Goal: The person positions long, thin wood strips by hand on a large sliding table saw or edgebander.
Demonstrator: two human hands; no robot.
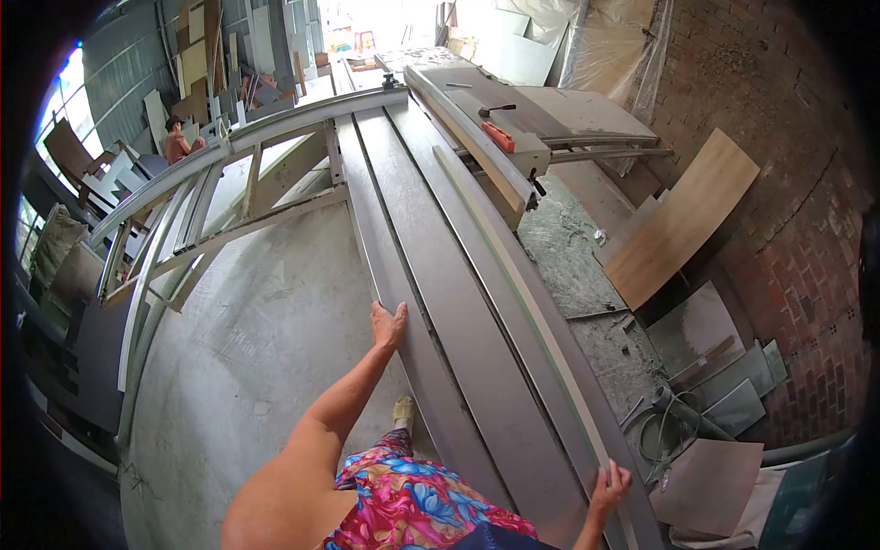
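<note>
A long sliding saw table [440, 275] with dark grooves runs away from me. My left hand [389, 325] is at its left edge, thumb on top and fingers closed over the side. Along the right part of the table lies a long, narrow pale strip [522, 284]. The near end of this strip is pinched by my right hand [609, 488], whose fingers are partly curled.
A crossbeam fence [302, 112] spans the far end, with an outrigger frame [261, 220] to the left. A red-handled tool [498, 137] lies on the saw's far right. A wooden panel [683, 220] leans by the brick wall. Another person [179, 142] sits far left.
</note>
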